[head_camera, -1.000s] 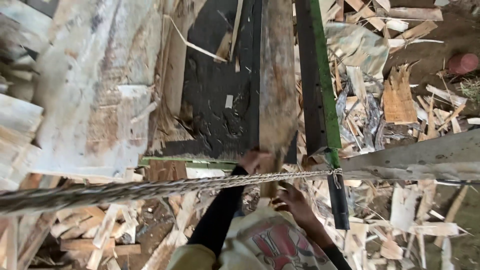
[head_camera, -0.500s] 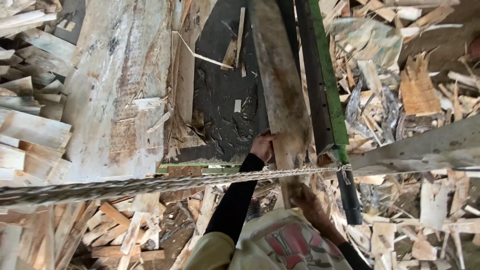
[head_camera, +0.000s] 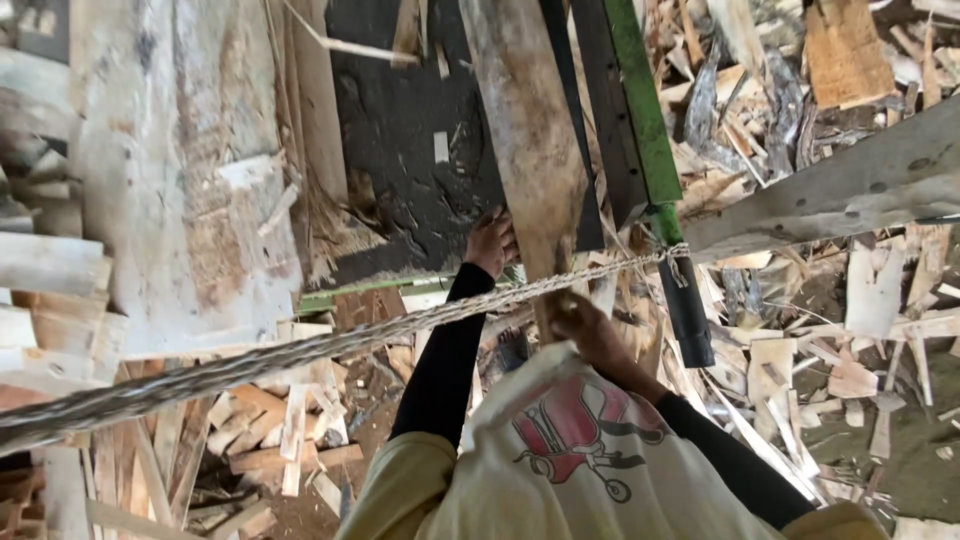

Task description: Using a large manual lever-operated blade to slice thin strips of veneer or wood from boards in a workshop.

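A long rough wooden plank [head_camera: 528, 140] lies lengthwise on a dark machine bed [head_camera: 410, 150], reaching away from me. My left hand [head_camera: 490, 243] grips the plank's left edge near its near end. My right hand [head_camera: 585, 325] holds the plank's near end from below, close to my light shirt. Both arms wear black sleeves. A taut braided rope [head_camera: 300, 350] crosses in front of my hands, tied to a green metal rail [head_camera: 640, 110] beside the plank.
A wide pale slab [head_camera: 170, 170] lies left of the bed. Stacked boards [head_camera: 40, 270] sit at far left. Wood scraps and offcuts [head_camera: 850, 330] litter the ground on the right and below. A grey beam [head_camera: 840, 190] runs across the right.
The plank has slid forward along the bed and shifted slightly left. My left hand has moved up along its edge and my right hand has come up to its end.
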